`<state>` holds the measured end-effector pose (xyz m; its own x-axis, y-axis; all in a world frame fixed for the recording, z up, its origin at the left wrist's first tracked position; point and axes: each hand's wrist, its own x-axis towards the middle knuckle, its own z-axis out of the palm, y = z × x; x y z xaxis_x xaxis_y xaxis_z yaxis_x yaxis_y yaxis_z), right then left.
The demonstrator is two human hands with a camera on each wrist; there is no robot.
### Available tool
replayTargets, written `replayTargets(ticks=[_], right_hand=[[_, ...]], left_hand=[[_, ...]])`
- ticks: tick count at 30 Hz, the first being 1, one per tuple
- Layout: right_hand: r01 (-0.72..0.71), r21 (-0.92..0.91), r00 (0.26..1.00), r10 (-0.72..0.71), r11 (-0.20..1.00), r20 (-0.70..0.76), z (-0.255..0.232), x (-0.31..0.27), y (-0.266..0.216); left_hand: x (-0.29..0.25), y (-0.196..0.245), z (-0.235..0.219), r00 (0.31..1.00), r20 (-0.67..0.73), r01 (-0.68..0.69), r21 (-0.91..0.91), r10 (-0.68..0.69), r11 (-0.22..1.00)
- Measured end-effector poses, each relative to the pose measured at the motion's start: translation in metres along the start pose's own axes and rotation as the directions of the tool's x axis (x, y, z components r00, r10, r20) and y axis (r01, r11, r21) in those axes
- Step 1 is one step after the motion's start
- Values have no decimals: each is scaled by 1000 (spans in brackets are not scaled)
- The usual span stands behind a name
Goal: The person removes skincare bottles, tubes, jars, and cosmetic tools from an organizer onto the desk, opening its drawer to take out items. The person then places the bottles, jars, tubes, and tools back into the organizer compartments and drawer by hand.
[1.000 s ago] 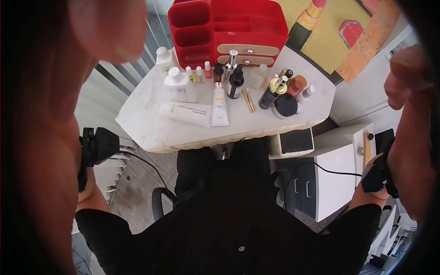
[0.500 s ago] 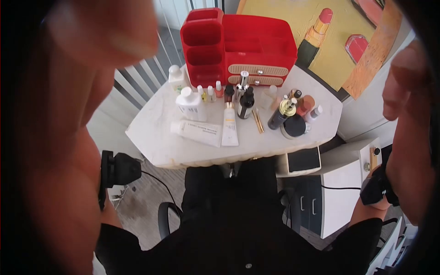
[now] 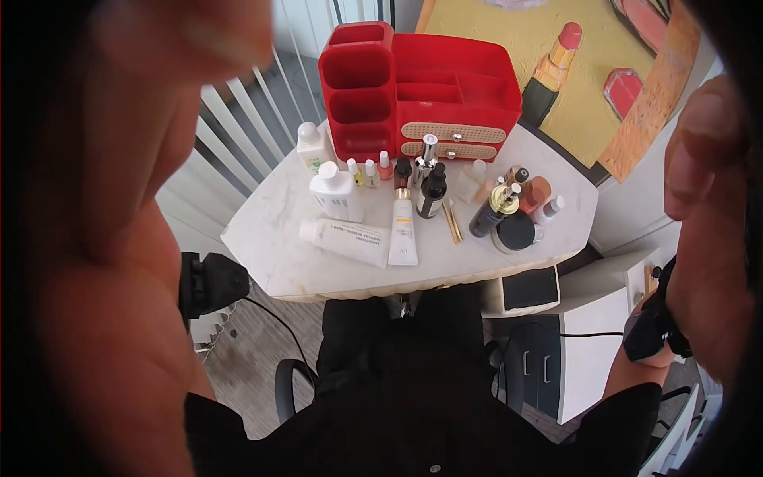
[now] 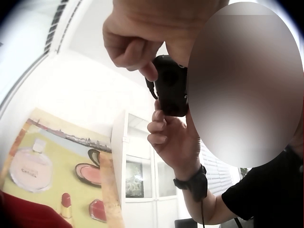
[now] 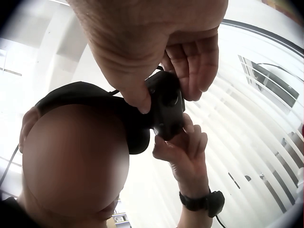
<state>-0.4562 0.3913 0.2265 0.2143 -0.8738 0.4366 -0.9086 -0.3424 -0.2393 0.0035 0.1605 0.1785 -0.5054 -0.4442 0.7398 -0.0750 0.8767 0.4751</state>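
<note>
Both hands hold a black head camera (image 4: 172,85) on its dark headband (image 5: 76,95). The left hand (image 4: 137,40) is at one end of the camera, its thumb and fingers pinching the edge in the right wrist view. At the other end, the right hand (image 5: 156,52) grips the casing between thumb and fingers. In the head view the left hand looms blurred and large at the upper left, and the right hand (image 3: 703,151) shows at the right edge. A black wrist camera (image 3: 213,285) is strapped to the left wrist, another (image 3: 656,330) to the right.
A white marble-look table (image 3: 294,274) bears a red organizer (image 3: 453,103), a white tube (image 3: 350,241), a UV tube (image 3: 403,238), a black-lidded jar (image 3: 515,232) and several bottles. A lipstick painting (image 3: 509,48) is behind. White cabinets (image 3: 592,350) flank the right; blinds (image 3: 230,119) hang left.
The head view has shifted, so the table and organizer sit lower and slightly further right in it. Both hands stay raised beside the lens; the things on the table have not moved.
</note>
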Motion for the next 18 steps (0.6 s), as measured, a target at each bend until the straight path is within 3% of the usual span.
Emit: replayTargets(ticks=[2,3,5,7,8,9,10,11,12,13,15,17,18], right_hand=[[83,36,996,-84,996,34,62,102,-77],[118,65,991,-122,991,58,66,109,-72],[186,124,976,-198,975,93,105,156,-114],[246,196,951,-276,949,139,132,173,-143],[277,234,936,-316,932,152,110,130,-109],[317,260,919,-363,912,153,106,122,-97],[144,385,988,-155,912,-3,133,109,-107],[-8,525,988,87,851,-127,162,91,-120],[-152,555,982,188,818,-9,167,83,-119],[-293,566,953,284,770,106,170,77,-116],[-491,438,870,397,753,292,188,53,-93],[-576,325,811,471,750,347,215,18,-65],[-616,249,770,506,747,388,226,-1,-52]], left_hand=[[-8,0,1,999,-16,40,-27,-41,999],[-15,-2,-4,997,-19,73,-43,-74,996],[-24,-5,-8,991,-23,132,-71,-134,989],[-25,-21,-12,976,-30,210,-106,-214,972],[-31,-28,-22,968,-33,244,-118,-249,963],[-5,-141,-110,962,-45,262,-127,-269,957],[-10,-130,-102,958,-60,269,-133,-279,954],[-61,-40,-64,955,-73,275,-141,-287,951],[-31,-58,-40,952,-87,279,-149,-294,949],[-44,-51,-68,950,-100,278,-158,-296,947],[-46,-68,-71,946,-129,273,-177,-297,946],[-75,-92,-78,953,22,302,-197,-303,933],[-89,-101,-73,933,26,360,-155,-360,920]])
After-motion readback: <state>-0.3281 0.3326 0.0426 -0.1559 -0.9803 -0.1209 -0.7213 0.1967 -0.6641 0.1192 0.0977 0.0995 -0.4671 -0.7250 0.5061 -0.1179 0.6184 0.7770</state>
